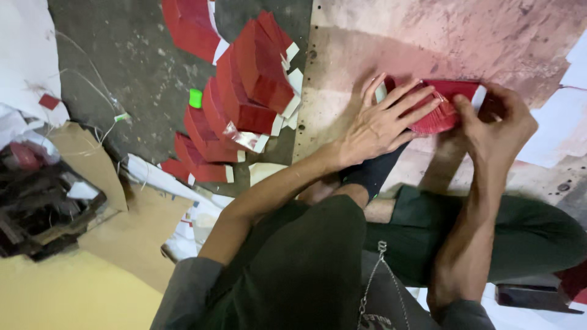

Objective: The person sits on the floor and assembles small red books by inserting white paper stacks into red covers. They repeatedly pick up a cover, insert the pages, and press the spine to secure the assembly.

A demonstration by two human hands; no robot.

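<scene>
Both hands work on a red folded paper piece [441, 107] that lies on a worn plywood board [342, 73], near the board's far edge and well in from its left edge. The left hand [382, 122] lies flat on the piece with fingers spread and extended, pressing its left part down. The right hand [495, 125] is curled around the piece's right end, thumb on top, gripping it; a white flap [479, 96] shows at that end, just beside the fingers. The middle of the piece looks creased or bunched, though the hands hide much of it.

Off the board's left edge, on the dark concrete floor [134, 61], fanned stacks of red folded pieces with white tabs [244, 85] overlap one another, touching the board's edge at their right. A small green scrap [195, 98] lies just beside them. Brown cardboard sheets [122, 226] lie nearer the person, beside a dark tray of clutter [43, 208]. The person's dark green trousers [526, 232] and a black sock [373, 171] rest on the board's near part.
</scene>
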